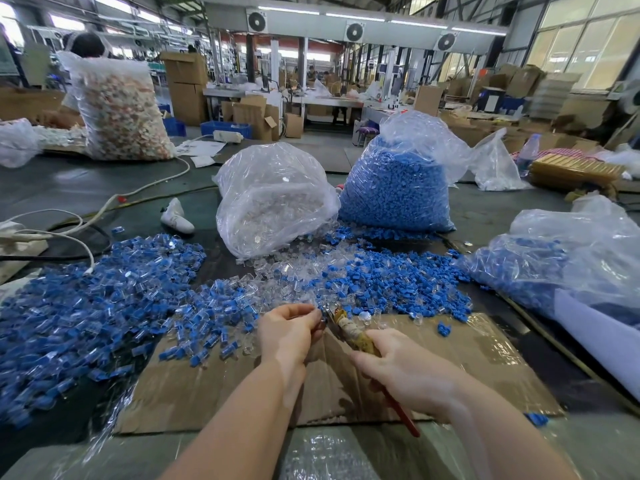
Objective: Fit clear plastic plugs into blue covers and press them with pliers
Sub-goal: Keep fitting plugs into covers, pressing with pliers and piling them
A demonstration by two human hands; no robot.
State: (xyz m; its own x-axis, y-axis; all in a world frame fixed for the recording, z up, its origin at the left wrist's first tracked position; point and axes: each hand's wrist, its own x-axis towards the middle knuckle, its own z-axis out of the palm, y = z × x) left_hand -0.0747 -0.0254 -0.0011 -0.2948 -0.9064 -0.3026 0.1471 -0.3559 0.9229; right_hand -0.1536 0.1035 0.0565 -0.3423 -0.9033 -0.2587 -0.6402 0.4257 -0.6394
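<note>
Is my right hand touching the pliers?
Touching. The head view shows the right hand with fingers wrapped around the pliers handles.

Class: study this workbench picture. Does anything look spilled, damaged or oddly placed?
Yes. Clear plugs have spilled from the open clear bag onto the table, mixing with loose blue covers. The pliers in the right hand have handles wrapped in worn, yellowed tape.
</note>
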